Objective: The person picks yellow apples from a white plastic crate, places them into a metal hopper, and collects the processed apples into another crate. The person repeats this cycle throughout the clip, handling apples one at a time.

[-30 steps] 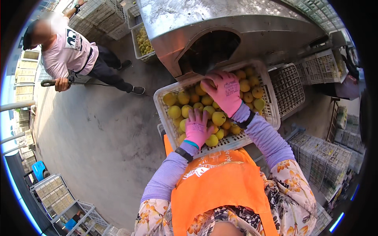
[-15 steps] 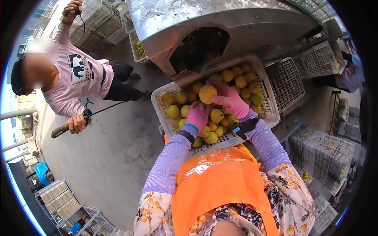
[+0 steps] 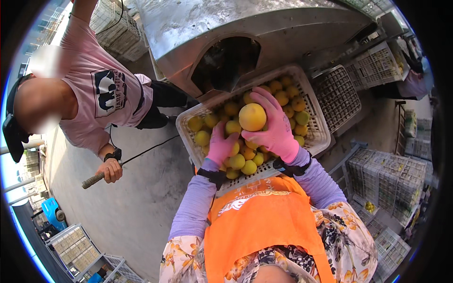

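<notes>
Yellow fruit (image 3: 252, 117), right hand (image 3: 277, 133) clasping it, left hand (image 3: 220, 145) grip unclear, lettered orange apron (image 3: 259, 224)

You stand on a grey floor (image 3: 122, 198), washed with bright light toward your left. Ahead of you looms a metal machine (image 3: 188, 21), its top glaring. Past its left side you have pale crate stacks (image 3: 113, 26); to your right sits a large crate block (image 3: 389, 181). Far to your left, a blue vehicle (image 3: 53, 213) stands near more stacked crates (image 3: 71, 245). Pale rails (image 3: 19, 184) cross your view's left edge.
</notes>
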`<state>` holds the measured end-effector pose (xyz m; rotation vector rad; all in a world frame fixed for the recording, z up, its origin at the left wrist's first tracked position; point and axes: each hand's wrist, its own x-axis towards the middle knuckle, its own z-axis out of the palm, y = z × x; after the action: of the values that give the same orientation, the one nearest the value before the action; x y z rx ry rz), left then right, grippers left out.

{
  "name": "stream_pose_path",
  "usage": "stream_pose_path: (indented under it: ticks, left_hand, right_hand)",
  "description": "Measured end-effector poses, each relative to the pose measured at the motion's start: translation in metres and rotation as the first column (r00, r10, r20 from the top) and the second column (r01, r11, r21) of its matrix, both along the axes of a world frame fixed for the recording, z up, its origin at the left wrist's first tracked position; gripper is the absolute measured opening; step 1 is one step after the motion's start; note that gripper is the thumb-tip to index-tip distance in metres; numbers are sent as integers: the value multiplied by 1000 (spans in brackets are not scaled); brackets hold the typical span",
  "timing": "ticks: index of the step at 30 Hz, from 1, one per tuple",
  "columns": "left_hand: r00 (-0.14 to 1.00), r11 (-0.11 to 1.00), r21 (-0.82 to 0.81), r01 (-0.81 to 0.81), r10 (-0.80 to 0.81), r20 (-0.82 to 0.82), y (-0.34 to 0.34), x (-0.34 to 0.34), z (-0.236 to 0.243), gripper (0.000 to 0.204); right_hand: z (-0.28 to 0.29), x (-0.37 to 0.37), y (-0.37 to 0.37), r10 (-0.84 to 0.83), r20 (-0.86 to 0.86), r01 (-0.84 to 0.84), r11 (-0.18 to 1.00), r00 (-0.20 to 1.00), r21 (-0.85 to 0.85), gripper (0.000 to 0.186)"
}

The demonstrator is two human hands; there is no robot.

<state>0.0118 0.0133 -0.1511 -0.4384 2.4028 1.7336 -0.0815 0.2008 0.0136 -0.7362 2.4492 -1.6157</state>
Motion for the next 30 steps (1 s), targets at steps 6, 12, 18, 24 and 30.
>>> stream_pose_path:
  ticks: [6,12,18,24,30]
  left_hand:
    - [945,320,916,-242,293,147,-20,20,127,51]
    - [933,353,892,-282,316,170,-41,29,118,56]
    - [949,389,898,-205,302,86,-42,12,117,61]
    - [988,281,956,-86,150,45,-52,-19,110,69]
    - [921,275,896,-348,280,271,-23,-65,150,73]
  right_hand:
    - [14,8,-31,16,-144,-19,1000,989,-19,86]
    - [-8,-48,-97,-159,-558,305,936,815,178,81]
    - [-87,-133,-141,-277,-674,515,838,684,178,79]
    - [-51,-167,-140,-190,-568,361,910,801,205,81]
    - [0,-59,-70,167,-207,-139,980,964,145,76]
